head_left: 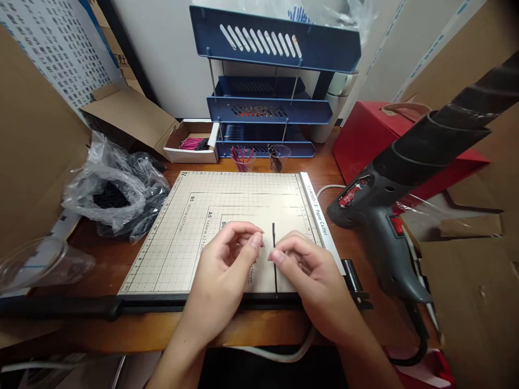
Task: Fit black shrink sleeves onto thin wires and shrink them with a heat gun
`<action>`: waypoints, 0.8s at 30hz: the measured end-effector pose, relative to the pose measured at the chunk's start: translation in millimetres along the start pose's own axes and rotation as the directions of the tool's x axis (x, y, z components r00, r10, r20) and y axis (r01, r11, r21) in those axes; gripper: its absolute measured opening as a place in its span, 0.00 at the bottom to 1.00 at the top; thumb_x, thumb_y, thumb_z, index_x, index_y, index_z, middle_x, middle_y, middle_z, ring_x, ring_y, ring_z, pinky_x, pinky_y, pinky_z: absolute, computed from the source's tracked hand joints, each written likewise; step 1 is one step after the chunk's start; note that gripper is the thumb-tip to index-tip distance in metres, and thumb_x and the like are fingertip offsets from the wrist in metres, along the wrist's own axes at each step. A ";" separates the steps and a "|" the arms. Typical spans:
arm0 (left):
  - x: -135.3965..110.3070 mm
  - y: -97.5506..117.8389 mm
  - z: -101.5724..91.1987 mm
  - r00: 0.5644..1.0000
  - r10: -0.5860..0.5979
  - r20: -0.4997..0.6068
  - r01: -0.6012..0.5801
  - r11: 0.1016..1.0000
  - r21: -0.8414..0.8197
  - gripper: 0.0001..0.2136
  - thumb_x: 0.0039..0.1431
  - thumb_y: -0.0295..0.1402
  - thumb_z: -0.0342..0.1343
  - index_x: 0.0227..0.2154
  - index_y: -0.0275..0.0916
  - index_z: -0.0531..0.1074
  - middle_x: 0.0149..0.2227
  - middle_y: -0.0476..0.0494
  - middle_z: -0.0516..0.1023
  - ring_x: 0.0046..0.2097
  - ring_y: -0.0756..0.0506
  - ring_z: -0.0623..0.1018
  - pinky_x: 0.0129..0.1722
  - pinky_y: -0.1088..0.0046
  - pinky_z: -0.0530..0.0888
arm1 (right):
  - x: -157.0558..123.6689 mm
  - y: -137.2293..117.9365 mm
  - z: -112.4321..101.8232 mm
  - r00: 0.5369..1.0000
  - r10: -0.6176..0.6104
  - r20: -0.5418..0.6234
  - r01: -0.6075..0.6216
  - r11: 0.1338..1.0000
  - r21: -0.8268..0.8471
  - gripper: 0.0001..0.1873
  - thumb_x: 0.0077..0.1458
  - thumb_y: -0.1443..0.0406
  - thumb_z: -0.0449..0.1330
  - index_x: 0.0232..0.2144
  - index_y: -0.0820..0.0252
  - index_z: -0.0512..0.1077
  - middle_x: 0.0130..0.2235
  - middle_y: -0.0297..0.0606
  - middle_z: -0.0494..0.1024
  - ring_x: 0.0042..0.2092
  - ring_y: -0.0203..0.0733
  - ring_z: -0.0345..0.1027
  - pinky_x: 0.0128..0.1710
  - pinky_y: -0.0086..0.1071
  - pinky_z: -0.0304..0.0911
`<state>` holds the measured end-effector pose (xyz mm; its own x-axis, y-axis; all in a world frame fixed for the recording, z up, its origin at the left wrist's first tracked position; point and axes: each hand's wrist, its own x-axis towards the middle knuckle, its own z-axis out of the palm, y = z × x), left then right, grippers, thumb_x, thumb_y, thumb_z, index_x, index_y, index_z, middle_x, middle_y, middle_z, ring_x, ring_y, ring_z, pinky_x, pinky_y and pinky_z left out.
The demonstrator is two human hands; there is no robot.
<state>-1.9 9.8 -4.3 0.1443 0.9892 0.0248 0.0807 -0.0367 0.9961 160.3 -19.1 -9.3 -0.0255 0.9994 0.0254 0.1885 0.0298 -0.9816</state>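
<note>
The right hand [310, 268] pinches a thin black strip [273, 234]; the left hand [225, 268] curls nearby; its grip I cannot tell.

Blue tiered rack [310, 112]; red box [359, 132]

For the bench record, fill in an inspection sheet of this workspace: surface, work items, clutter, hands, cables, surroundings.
Surface: wooden table bearing a gridded paper cutter.
Work items: thin black strip, held over the cutter.
Clutter: plastic bag with black pieces, open cardboard box with pink and black pieces, two small cups with thin pieces, larger clear cup at left.
Hands: right hand pinches the strip; left hand beside it, fingers curled, no held thing visible.
Cables: white cable sagging below the front edge; black cord from the heat gun.
Surroundings: blue tiered rack behind, red box right.
</note>
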 end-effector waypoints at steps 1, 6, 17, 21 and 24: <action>0.5 -0.2 -1.0 1.000 -0.005 0.008 0.005 1.000 0.003 0.08 0.68 0.40 0.61 0.38 0.42 0.78 0.33 0.49 0.78 0.34 0.49 0.75 0.33 0.75 0.73 | -0.1 -1.4 0.5 1.000 -0.018 0.008 0.018 0.999 -0.033 0.17 0.68 0.56 0.61 0.31 0.62 0.76 0.30 0.33 0.68 0.28 0.29 0.56 0.29 0.25 0.54; -1.9 0.9 -1.9 0.998 -0.015 0.068 0.016 1.000 -0.023 0.09 0.68 0.38 0.60 0.32 0.41 0.76 0.31 0.50 0.77 0.34 0.49 0.75 0.34 0.76 0.73 | 0.6 -2.3 4.5 0.999 -0.041 -0.021 0.040 0.998 -0.050 0.13 0.62 0.59 0.67 0.29 0.62 0.78 0.26 0.30 0.67 0.24 0.26 0.52 0.25 0.25 0.51; -7.7 0.1 -0.9 0.999 0.017 0.051 -0.015 0.999 -0.043 0.09 0.68 0.37 0.61 0.31 0.41 0.77 0.28 0.52 0.77 0.31 0.51 0.74 0.33 0.78 0.72 | -1.0 -5.8 5.7 0.999 -0.035 -0.041 0.033 0.999 -0.041 0.12 0.59 0.61 0.69 0.26 0.62 0.80 0.24 0.30 0.67 0.24 0.26 0.51 0.23 0.24 0.49; -7.4 0.4 -0.2 1.000 0.019 0.025 -0.017 0.998 -0.067 0.09 0.67 0.36 0.62 0.31 0.40 0.77 0.29 0.52 0.77 0.32 0.51 0.75 0.33 0.79 0.73 | -0.3 -4.6 5.5 0.999 -0.042 -0.024 0.041 0.999 -0.036 0.09 0.57 0.62 0.70 0.27 0.62 0.81 0.24 0.29 0.67 0.24 0.25 0.51 0.23 0.23 0.50; -6.9 1.2 0.2 1.000 0.020 0.005 -0.020 0.996 -0.082 0.08 0.68 0.35 0.62 0.32 0.39 0.77 0.29 0.52 0.78 0.32 0.52 0.76 0.34 0.80 0.73 | -0.9 -4.3 5.0 0.998 -0.058 -0.004 0.057 0.998 -0.037 0.09 0.58 0.62 0.70 0.28 0.61 0.81 0.24 0.29 0.67 0.23 0.25 0.51 0.23 0.22 0.51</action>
<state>-2.5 2.8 -3.2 0.1509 0.9875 0.0447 -0.0029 -0.0447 0.9990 154.6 -20.2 -6.1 -0.0320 0.9961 0.0828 0.2232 0.0878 -0.9708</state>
